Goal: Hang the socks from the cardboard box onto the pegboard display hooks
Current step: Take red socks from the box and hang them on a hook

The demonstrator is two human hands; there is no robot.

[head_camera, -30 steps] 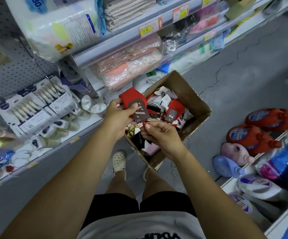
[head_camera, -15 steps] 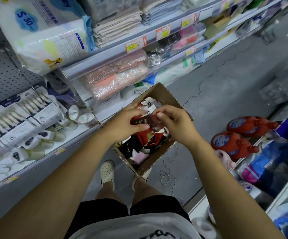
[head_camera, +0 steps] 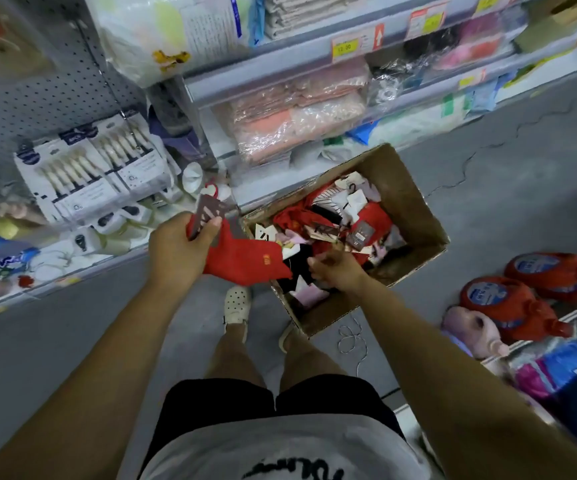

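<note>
Red socks on a dark card header were gripped in the left hand at centre-left of the frame. They were lifted clear of the cardboard box, with their toe end hanging over its near-left corner. The right hand sat low over the jumble of socks in the box's near end, fingers curled; blur hid whether it pinched anything. The box stood on the grey floor at centre right, against the foot of the shelving. The pegboard filled the upper left. A long wire hook ran down from it to white boxed packs, which hung in front of the board, up-left of the held socks. Plastic-wrapped pink textiles lay on the shelf above the box. Red detergent bottles lay at the right edge. A loop of string lay on the floor just beside the box's near corner, near the person's white shoe.
</note>
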